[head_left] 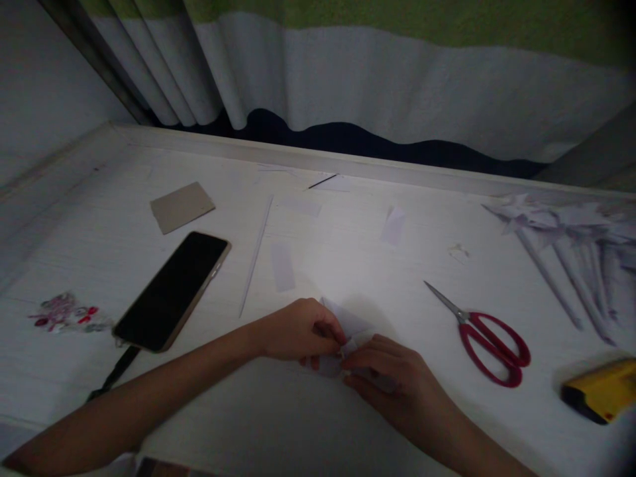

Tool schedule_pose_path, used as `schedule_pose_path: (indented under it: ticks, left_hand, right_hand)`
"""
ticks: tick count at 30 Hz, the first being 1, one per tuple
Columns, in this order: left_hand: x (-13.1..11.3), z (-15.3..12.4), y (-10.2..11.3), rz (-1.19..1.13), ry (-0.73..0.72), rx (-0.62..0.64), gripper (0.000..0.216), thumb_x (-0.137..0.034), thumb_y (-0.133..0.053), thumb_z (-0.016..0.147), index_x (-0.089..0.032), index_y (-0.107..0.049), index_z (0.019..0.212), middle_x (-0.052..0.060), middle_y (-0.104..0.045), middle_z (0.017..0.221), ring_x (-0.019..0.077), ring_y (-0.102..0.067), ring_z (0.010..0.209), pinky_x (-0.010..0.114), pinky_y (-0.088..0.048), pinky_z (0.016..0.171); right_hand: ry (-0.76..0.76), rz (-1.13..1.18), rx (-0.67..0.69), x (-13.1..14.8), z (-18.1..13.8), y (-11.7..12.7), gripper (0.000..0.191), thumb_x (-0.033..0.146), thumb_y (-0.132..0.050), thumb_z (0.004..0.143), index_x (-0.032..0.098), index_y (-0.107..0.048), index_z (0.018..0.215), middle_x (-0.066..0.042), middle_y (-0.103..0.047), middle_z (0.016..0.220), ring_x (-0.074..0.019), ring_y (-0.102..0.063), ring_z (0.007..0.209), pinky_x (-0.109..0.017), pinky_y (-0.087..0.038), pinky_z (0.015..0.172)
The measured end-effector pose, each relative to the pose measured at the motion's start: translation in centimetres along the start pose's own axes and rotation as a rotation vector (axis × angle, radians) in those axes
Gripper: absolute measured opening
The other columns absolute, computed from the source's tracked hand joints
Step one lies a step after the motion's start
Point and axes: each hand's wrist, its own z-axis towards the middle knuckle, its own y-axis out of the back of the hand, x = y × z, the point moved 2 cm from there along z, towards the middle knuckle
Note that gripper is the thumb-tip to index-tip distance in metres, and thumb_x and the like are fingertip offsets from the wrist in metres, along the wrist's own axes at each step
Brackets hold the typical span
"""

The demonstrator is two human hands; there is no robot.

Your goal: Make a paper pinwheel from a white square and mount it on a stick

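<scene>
Landmark: a pair of steel scissors with red handles (489,338), flat on the white wood-grain table (308,424), blades pointing away from me and to the left.

Hands: my left hand (298,331) and right hand (392,374) meet just left of the scissors. Both are curled narrow, with the fingertips pinched on a small folded piece of white paper (348,322). The paper lies on the table, partly hidden under my fingers. One corner shows beyond the left knuckles.

Well left of the scissors: a black smartphone with a gold-coloured edge (173,288), face up, screen dark. Beyond it is a flat rectangle of brown cardboard (181,207).

Farthest left of the scissors: a clear packet of red and silver bits (64,313), too blurred to identify.

Between the smartphone and the scissors: a long thin strip of white paper (256,255), with a short white paper slip (283,268) just beside it.

Right of the scissors, near me: a yellow and black block (601,391), blurred, so I cannot tell what it is. Farther away on the same side: a bundle of white folded paper shapes on rolled paper sticks (561,252).
</scene>
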Motion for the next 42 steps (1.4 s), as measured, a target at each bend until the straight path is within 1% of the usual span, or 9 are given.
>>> schedule_pose_path:
  ticks: [5, 10, 17, 21, 27, 34, 42]
  left_hand:
    - [0.0, -0.1, 0.0, 0.036, -0.015, 0.007, 0.016, -0.018, -0.051, 0.072, -0.013, -0.063, 0.083, -0.003, -0.056, 0.056, 0.0059, -0.05, 0.04, 0.013, -0.038, 0.037]
    - [0.2, -0.1, 0.1, 0.042, -0.032, -0.001, 0.018, -0.021, -0.052, 0.072, -0.015, -0.062, 0.086, -0.001, -0.06, 0.066, 0.0051, -0.048, 0.04, 0.013, -0.037, 0.035]
    - [0.1, -0.1, 0.1, 0.055, -0.05, -0.011, 0.015, -0.017, -0.052, 0.072, -0.015, -0.062, 0.083, -0.002, -0.057, 0.059, 0.0056, -0.05, 0.04, 0.012, -0.038, 0.035]
    - [0.0, -0.1, 0.0, 0.054, -0.07, -0.025, 0.014, -0.017, -0.053, 0.071, -0.014, -0.063, 0.081, -0.004, -0.055, 0.055, 0.0062, -0.051, 0.04, 0.013, -0.039, 0.036]
    - [0.1, -0.1, 0.1, 0.087, -0.092, -0.051, 0.014, -0.014, -0.053, 0.07, -0.013, -0.063, 0.079, -0.004, -0.054, 0.051, 0.0063, -0.051, 0.04, 0.012, -0.037, 0.037]
    - [0.2, 0.1, 0.0, 0.09, -0.099, -0.064, 0.015, -0.011, -0.052, 0.069, -0.013, -0.063, 0.079, -0.004, -0.055, 0.049, 0.0067, -0.051, 0.04, 0.012, -0.037, 0.037]
    - [0.1, 0.0, -0.1, 0.112, -0.091, -0.086, 0.015, -0.013, -0.052, 0.068, -0.014, -0.064, 0.078, -0.003, -0.058, 0.052, 0.0074, -0.053, 0.042, 0.013, -0.037, 0.039]
  right_hand:
    - [-0.01, -0.003, -0.012, 0.1, 0.0, -0.1, 0.012, 0.014, -0.059, 0.076, 0.021, -0.064, 0.084, -0.001, -0.067, 0.078, -0.0147, -0.06, 0.071, -0.026, -0.05, 0.063]
    - [-0.036, 0.014, -0.013, 0.2, -0.1, -0.1, 0.017, 0.01, -0.059, 0.075, 0.022, -0.064, 0.086, 0.0, -0.066, 0.078, -0.0153, -0.059, 0.071, -0.026, -0.048, 0.061]
    - [-0.04, 0.016, -0.014, 0.2, -0.3, -0.3, 0.019, 0.008, -0.059, 0.075, 0.022, -0.064, 0.086, 0.0, -0.066, 0.078, -0.0157, -0.058, 0.071, -0.028, -0.047, 0.062]
    - [-0.08, 0.012, -0.02, 0.2, -0.1, -0.6, 0.018, 0.007, -0.06, 0.074, 0.02, -0.066, 0.084, -0.002, -0.066, 0.077, -0.0165, -0.058, 0.07, -0.028, -0.047, 0.061]
    - [-0.129, 0.056, -0.073, 0.0, -0.2, -1.1, 0.018, 0.007, -0.06, 0.073, 0.02, -0.068, 0.082, -0.002, -0.067, 0.076, -0.0161, -0.059, 0.068, -0.027, -0.048, 0.058]
    - [-0.108, 0.092, -0.125, -0.2, -0.4, -1.6, 0.015, 0.006, -0.061, 0.072, 0.017, -0.068, 0.079, -0.004, -0.068, 0.075, -0.0158, -0.061, 0.068, -0.025, -0.05, 0.06]
    - [-0.084, 0.132, -0.162, -0.8, -0.7, -2.0, 0.014, 0.005, -0.061, 0.072, 0.015, -0.069, 0.077, -0.006, -0.068, 0.077, -0.0168, -0.061, 0.069, -0.026, -0.051, 0.06]
